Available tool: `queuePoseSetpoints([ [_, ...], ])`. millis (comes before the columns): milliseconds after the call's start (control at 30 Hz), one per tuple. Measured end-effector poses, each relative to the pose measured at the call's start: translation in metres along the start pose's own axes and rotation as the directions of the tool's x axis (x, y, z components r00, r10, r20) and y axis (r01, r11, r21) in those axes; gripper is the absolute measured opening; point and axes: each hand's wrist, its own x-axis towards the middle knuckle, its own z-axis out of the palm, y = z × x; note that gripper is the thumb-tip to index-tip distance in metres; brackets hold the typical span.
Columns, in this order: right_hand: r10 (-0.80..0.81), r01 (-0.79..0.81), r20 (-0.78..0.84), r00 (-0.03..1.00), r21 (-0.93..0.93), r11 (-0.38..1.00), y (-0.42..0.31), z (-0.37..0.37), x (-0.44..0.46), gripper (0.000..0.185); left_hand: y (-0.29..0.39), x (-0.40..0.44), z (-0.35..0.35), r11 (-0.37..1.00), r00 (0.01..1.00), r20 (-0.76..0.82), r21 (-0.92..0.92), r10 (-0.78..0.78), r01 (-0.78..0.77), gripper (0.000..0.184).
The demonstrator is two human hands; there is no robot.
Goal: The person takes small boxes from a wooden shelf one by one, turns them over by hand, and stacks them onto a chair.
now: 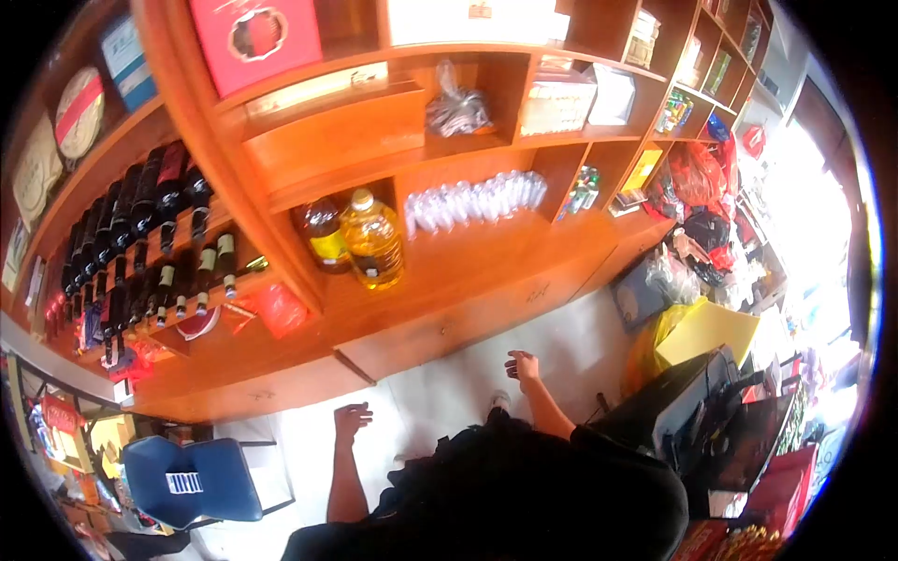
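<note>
My left hand (352, 421) hangs above the pale floor with its fingers apart and nothing in it. Further right, my right hand (523, 366) is likewise over the floor, fingers loosely spread and holding nothing. Both are apart from the wooden cabinet (440, 329) in front of me. On its counter stand a large bottle of yellow cooking oil (374, 245) and a darker bottle (321, 238) with a yellow label. Right of these, a row of clear plastic-looking bottles or cups (477, 203) fills a low compartment.
Dark wine bottles (140, 201) lie on the left rack. A blue chair (192, 479) stands at lower left. Bags, a yellow box (708, 332) and black equipment (687, 397) crowd the right side. Upper shelves hold boxes, including a red one (257, 42).
</note>
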Motion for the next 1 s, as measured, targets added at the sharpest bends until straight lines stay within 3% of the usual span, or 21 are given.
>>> queuePoseSetpoints([
  [100, -0.065, 0.066, 0.054, 0.996, -0.015, 0.998, -0.047, -0.031, 0.038, 0.025, 0.069, 0.052, 0.074, 0.989, 0.999, -0.029, 0.141, 0.041, -0.037, 0.023],
  [200, -0.21, 0.209, 0.078, 0.975, 0.014, 0.978, -0.112, -0.068, 0.084, 0.019, 0.148, 0.103, 0.164, 0.959, 0.971, 0.023, 0.152, 0.239, -0.239, 0.022],
  [267, -0.357, 0.354, 0.078, 0.931, 0.05, 0.934, -0.173, -0.086, 0.1, 0.015, 0.222, 0.125, 0.228, 0.884, 0.925, 0.154, 0.275, 0.348, -0.378, 0.019],
  [333, -0.491, 0.49, 0.101, 0.865, 0.036, 0.871, -0.236, -0.096, 0.122, 0.014, 0.292, 0.137, 0.293, 0.798, 0.815, 0.185, 0.173, 0.549, -0.577, 0.016],
  [400, -0.658, 0.67, 0.18, 0.731, -0.01, 0.742, -0.307, -0.101, 0.136, 0.014, 0.369, 0.135, 0.353, 0.699, 0.692, 0.273, 0.09, 0.668, -0.709, 0.015],
  [467, -0.834, 0.854, 0.206, 0.512, -0.018, 0.52, -0.396, -0.085, 0.111, 0.011, 0.435, 0.138, 0.401, 0.515, 0.562, 0.307, 0.224, 0.768, -0.827, 0.013],
  [500, -0.817, 0.841, 0.222, 0.532, -0.03, 0.54, -0.439, -0.079, 0.097, 0.009, 0.468, 0.128, 0.427, 0.4, 0.466, 0.328, 0.25, 0.821, -0.882, 0.014],
  [533, -0.957, 0.964, 0.168, 0.235, -0.168, 0.207, -0.476, -0.069, 0.1, 0.009, 0.5, 0.115, 0.451, 0.279, 0.368, 0.352, 0.278, 0.861, -0.919, 0.015],
  [567, -0.952, 0.957, 0.178, 0.25, -0.194, 0.215, -0.513, -0.06, 0.091, 0.009, 0.531, 0.102, 0.47, 0.258, 0.35, 0.382, 0.272, 0.855, -0.927, 0.018],
  [633, -0.989, 0.995, 0.117, 0.086, -0.056, 0.079, -0.575, -0.036, 0.084, 0.008, 0.576, 0.105, 0.502, 0.169, 0.273, 0.418, 0.269, 0.866, -0.948, 0.025],
  [700, -0.99, 0.976, 0.096, -0.105, -0.181, -0.121, -0.631, -0.015, 0.088, 0.005, 0.61, 0.127, 0.529, 0.094, 0.204, 0.417, 0.268, 0.886, -0.959, 0.027],
  [767, -0.988, 0.978, 0.116, -0.102, -0.168, -0.12, -0.672, 0.002, 0.078, 0.013, 0.637, 0.15, 0.553, -0.093, 0.05, 0.417, 0.317, 0.907, -0.944, 0.029],
  [800, -0.987, 0.976, 0.12, -0.105, -0.176, -0.125, -0.688, 0.009, 0.083, 0.013, 0.646, 0.16, 0.563, -0.092, 0.047, 0.413, 0.309, 0.909, -0.947, 0.029],
  [867, -0.964, 0.934, 0.25, -0.092, -0.313, -0.17, -0.726, 0.024, 0.09, 0.025, 0.667, 0.173, 0.579, -0.121, 0.104, 0.43, 0.465, 0.897, -0.877, 0.033],
  [933, -0.941, 0.903, 0.328, -0.081, -0.375, -0.208, -0.757, 0.041, 0.104, 0.031, 0.686, 0.183, 0.59, -0.091, 0.117, 0.414, 0.449, 0.903, -0.889, 0.038],
  [1000, -0.916, 0.872, 0.396, -0.059, -0.427, -0.24, -0.775, 0.053, 0.127, 0.037, 0.702, 0.189, 0.595, -0.078, 0.23, 0.458, 0.559, 0.859, -0.826, 0.042],
])
